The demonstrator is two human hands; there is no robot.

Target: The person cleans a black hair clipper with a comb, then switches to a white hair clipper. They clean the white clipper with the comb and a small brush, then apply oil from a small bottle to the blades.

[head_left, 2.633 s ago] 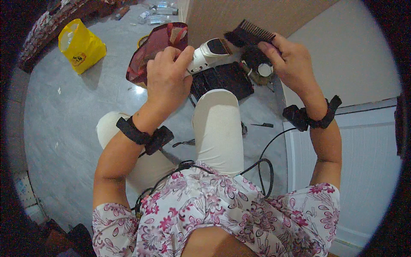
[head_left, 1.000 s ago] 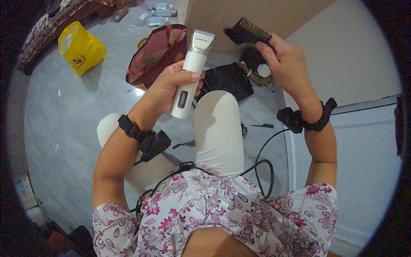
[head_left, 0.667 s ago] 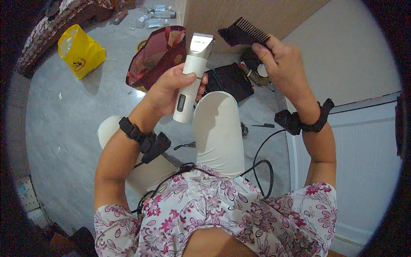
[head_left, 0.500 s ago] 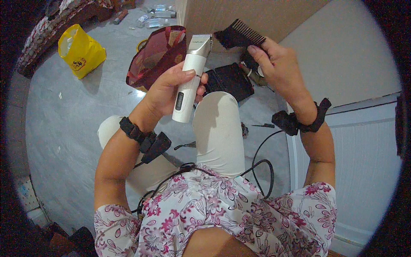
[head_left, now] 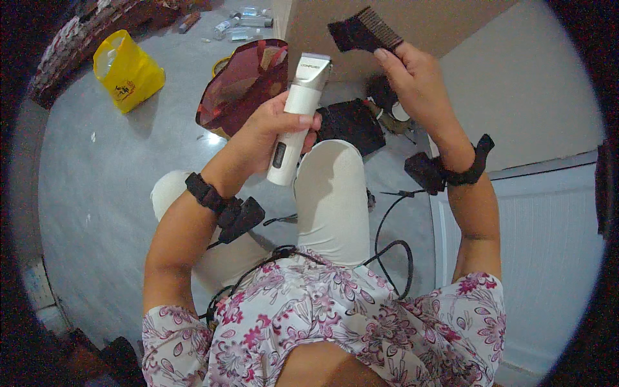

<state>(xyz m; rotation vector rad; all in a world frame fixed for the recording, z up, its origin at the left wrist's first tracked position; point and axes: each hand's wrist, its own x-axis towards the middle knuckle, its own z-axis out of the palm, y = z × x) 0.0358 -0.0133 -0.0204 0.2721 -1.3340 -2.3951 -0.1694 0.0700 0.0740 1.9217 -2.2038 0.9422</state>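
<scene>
In my left hand [head_left: 263, 132] is a white hair clipper [head_left: 302, 100], upright with a slight tilt and its silver blade head at the top. My thumb lies across its front, and the fingers wrap round behind. My right hand [head_left: 422, 84] pinches one end of a black comb-brush [head_left: 366, 32], with comb teeth along its upper edge and dark bristles at the other end. The comb-brush is above and to the right of the clipper, apart from it. Both of my wrists wear black straps with small black boxes.
On the grey floor [head_left: 129, 193] stand a yellow bag [head_left: 132, 77] and a dark red bag [head_left: 248, 84]. Several clear bottles [head_left: 242, 32] lie at the back. A black flat item [head_left: 354, 126] lies beyond my knee. A black cable [head_left: 409, 258] loops beside my lap; a white panel [head_left: 529, 258] stands right.
My right hand has lifted the comb-brush slightly up and turned it a little. The clipper has shifted slightly right and tilted more. The background has shifted slightly in the picture.
</scene>
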